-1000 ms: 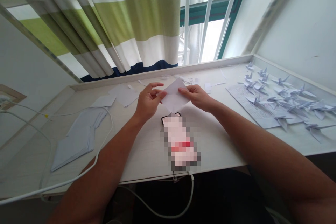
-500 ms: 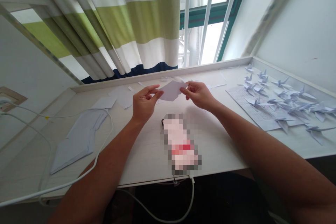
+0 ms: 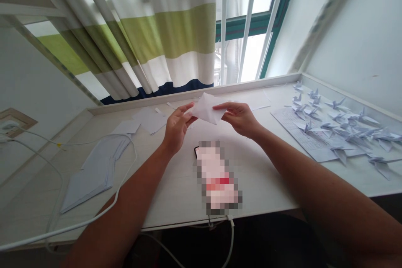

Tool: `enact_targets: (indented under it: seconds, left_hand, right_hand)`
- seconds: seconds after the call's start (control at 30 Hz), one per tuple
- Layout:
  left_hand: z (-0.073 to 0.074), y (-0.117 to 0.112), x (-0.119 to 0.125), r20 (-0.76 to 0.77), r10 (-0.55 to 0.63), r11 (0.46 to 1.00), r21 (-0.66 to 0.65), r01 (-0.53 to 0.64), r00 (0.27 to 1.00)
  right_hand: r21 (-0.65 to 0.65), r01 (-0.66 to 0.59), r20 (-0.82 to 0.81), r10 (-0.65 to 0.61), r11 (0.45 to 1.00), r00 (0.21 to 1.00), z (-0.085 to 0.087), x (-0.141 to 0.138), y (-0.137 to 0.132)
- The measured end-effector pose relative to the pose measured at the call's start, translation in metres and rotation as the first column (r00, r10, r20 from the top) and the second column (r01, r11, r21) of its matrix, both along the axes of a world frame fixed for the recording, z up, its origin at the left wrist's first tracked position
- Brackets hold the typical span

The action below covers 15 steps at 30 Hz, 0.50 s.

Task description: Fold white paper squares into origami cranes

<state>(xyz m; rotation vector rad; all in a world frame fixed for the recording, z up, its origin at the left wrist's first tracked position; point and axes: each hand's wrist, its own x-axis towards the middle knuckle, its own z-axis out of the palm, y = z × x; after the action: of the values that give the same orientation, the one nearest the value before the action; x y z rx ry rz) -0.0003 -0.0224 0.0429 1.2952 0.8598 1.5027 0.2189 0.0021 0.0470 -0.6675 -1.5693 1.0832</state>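
A folded piece of white paper (image 3: 205,109) is held up above the desk between both hands. My left hand (image 3: 178,127) pinches its left corner between thumb and fingers. On the other side, my right hand (image 3: 238,118) grips the right edge, its index finger lying across the front face. The paper shows a pointed top and a pointed lower corner, with faint crease lines. Below the hands lies a phone (image 3: 216,176), its screen blurred out, with a white cable at its lower end.
Several folded paper cranes (image 3: 342,125) stand at the right, some on a printed sheet (image 3: 289,125). Stacked white paper (image 3: 91,180) and loose sheets (image 3: 150,120) lie at the left. A white cable (image 3: 135,155) runs over my left forearm. A curtain (image 3: 176,33) hangs behind the desk.
The folded paper has turned from a wide, flat-lying shape to one with its point upward. My left hand has shifted slightly right, and my right index finger now reaches across the paper.
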Motion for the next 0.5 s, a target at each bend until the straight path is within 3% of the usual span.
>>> enact_targets:
  seconds: [0.13,0.33,0.5]
  left_hand:
    - [-0.0007,0.005,-0.0017,0.086,-0.078,0.967,-0.236,0.097,0.993]
    - [0.0011,0.0017,-0.0042,0.01,-0.115,0.96,-0.257,0.114,0.993]
    - [0.0061,-0.0002,-0.0056,-0.04,-0.101,0.909,-0.409,0.076,0.994]
  right_hand:
    - [0.029,-0.043,0.058,0.041,0.999,0.997,-0.0021,-0.001,-0.0024]
    - [0.141,-0.002,0.303,-0.041,0.99,0.952,-0.0065,0.0025,-0.0024]
    - [0.209,0.068,0.365,-0.142,0.976,0.92,-0.0039,0.0063,-0.0013]
